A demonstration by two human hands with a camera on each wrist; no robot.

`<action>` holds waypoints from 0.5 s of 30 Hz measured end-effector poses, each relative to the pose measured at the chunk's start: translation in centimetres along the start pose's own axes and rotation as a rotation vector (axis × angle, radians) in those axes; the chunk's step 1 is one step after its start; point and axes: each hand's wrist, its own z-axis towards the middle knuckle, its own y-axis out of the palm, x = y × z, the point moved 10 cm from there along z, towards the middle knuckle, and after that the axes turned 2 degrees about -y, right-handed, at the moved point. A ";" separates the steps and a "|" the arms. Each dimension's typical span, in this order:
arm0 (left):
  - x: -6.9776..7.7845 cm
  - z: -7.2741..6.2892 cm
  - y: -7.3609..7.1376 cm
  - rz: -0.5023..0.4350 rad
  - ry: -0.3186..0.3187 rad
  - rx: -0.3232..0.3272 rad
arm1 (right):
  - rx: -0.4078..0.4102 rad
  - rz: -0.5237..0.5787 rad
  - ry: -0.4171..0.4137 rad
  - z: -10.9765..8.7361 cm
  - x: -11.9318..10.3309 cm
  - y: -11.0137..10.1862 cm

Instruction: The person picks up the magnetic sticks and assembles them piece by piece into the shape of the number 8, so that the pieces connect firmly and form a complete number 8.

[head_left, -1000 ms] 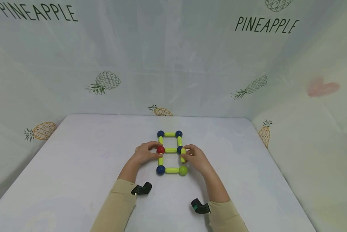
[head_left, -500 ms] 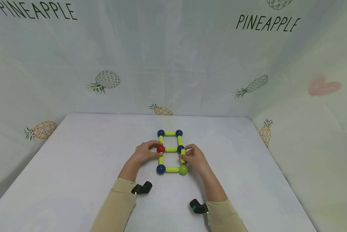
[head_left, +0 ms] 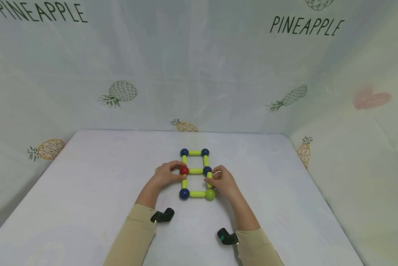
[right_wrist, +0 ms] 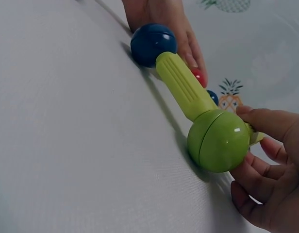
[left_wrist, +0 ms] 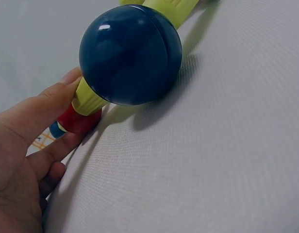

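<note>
Yellow-green rods and coloured balls form a flat two-square ladder on the table. My left hand [head_left: 165,174] holds the red ball [head_left: 184,170] at the left middle, thumb and fingers around it and the rod end below. A yellow-green rod [head_left: 209,175] on the right side is pinched by my right hand [head_left: 225,181]. It runs between a blue ball [head_left: 207,170] and the green ball [head_left: 210,194]. Close in the left wrist view is the near-left blue ball [left_wrist: 130,54]. The right wrist view shows the green ball large, joined to the bottom rod [right_wrist: 185,86].
At the far end two blue balls, left [head_left: 184,152] and right [head_left: 205,152], are joined by a rod [head_left: 195,153]. The white table [head_left: 85,207] meets a pineapple-print cloth [head_left: 199,74] at the back and sides. Each wrist wears a black camera mount [head_left: 163,215].
My right hand has lowered the pinched rod slightly toward the near side, so that it lines up between the right blue ball and the green ball. My left hand stays on the red ball.
</note>
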 end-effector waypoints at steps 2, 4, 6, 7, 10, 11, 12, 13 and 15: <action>0.0 0.0 0.0 0.003 0.003 0.002 | -0.001 -0.010 0.002 0.0 0.1 0.0; 0.1 0.0 0.0 0.006 0.005 0.003 | 0.002 -0.023 0.000 0.0 0.1 0.0; 0.1 0.0 -0.1 0.006 0.004 0.003 | 0.005 -0.030 -0.002 0.1 0.1 0.0; 0.1 -0.1 -0.1 0.006 0.003 0.003 | 0.007 -0.034 -0.005 0.1 0.1 0.0; 0.0 0.0 0.0 0.002 0.001 0.002 | 0.010 -0.038 -0.009 0.0 0.1 0.0; -0.1 0.0 0.0 0.001 0.001 0.002 | 0.010 -0.039 -0.009 0.0 0.1 0.0; 0.0 0.0 0.0 0.001 0.004 0.003 | 0.011 -0.042 -0.011 0.0 0.1 0.0; 0.0 0.0 0.0 0.001 0.006 0.003 | 0.012 -0.046 -0.014 0.0 0.1 0.0; 0.0 0.0 0.0 0.002 0.006 0.002 | 0.014 -0.054 -0.016 0.0 0.1 0.0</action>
